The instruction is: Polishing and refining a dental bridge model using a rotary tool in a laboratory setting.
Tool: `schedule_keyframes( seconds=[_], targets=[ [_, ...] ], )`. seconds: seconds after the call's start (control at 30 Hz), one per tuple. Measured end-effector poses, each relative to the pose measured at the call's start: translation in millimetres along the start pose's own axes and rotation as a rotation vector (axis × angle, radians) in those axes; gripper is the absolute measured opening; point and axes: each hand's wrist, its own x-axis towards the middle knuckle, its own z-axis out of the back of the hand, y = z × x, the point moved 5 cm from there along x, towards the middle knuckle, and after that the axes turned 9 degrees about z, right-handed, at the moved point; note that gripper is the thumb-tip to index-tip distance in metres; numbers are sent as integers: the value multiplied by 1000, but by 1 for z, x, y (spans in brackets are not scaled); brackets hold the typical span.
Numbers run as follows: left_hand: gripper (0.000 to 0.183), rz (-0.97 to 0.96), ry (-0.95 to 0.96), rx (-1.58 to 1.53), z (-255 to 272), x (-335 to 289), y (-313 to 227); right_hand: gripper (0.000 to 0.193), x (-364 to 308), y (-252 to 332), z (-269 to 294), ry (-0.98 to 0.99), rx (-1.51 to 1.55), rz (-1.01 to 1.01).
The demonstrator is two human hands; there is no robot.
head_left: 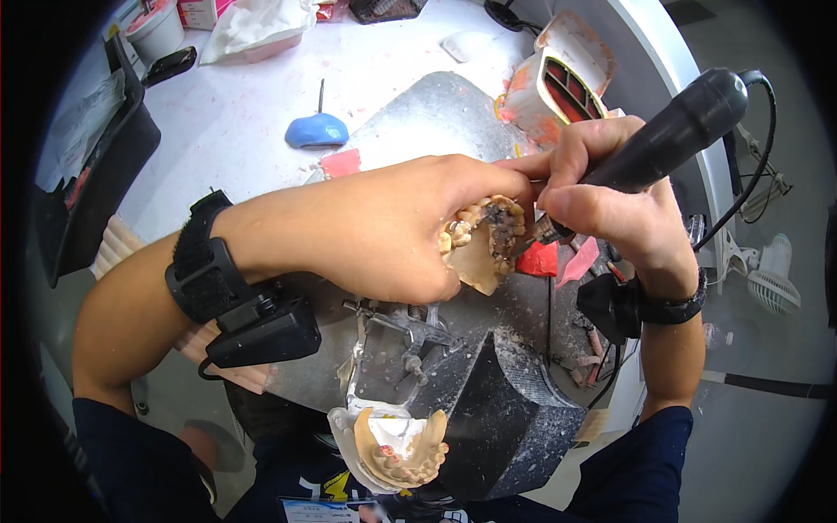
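Note:
My left hand point(375, 231) is closed around a dental cast point(476, 261), a tan and cream arch with a row of teeth and a dark-stained patch along its right side. My right hand point(619, 205) grips a black rotary handpiece point(667, 131) like a pen. The metal tip point(547, 230) points down and left at the stained teeth; I cannot tell whether it touches them. Nearest me, a second dental cast point(401, 458) with teeth sits on a metal articulator point(418, 336). Red wax point(538, 259) lies just right of the held cast.
A black angular block point(514, 418), dusted with debris, stands at the table's near edge. Farther off are a blue dome point(316, 131) with a metal pin, pink wax point(340, 163) and an opened white box point(545, 96). A black tray point(131, 139) stands left; the handpiece's cable point(771, 131) loops right.

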Motion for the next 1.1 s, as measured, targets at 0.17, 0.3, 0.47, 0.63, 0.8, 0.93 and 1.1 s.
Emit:
schedule_keyframes(
  seconds=[0.17, 0.3, 0.47, 0.63, 0.8, 0.93, 1.1],
  targets=[
    [66, 0, -9, 21, 1, 0, 0, 18, -1, -2, 4, 12, -41, -95],
    [66, -7, -4, 8, 0, -1, 1, 17, -1, 2, 4, 13, -51, -74],
    [59, -42, -35, 16, 2, -1, -3, 17, -7, 1, 10, 41, -78, -41],
    [45, 54, 65, -58, 5, -5, -8, 21, -41, 12, 56, -297, 164, 254],
    [21, 369, -85, -302, 0, -9, -15, 19, -84, -44, 59, -377, -162, -182],
    [17, 161, -235, -35, 9, -13, -55, 22, -99, -76, 30, -230, -38, 9],
    [13, -109, -396, 439, 15, -15, -85, 31, -93, -78, 16, -206, -183, 148]
  ],
)
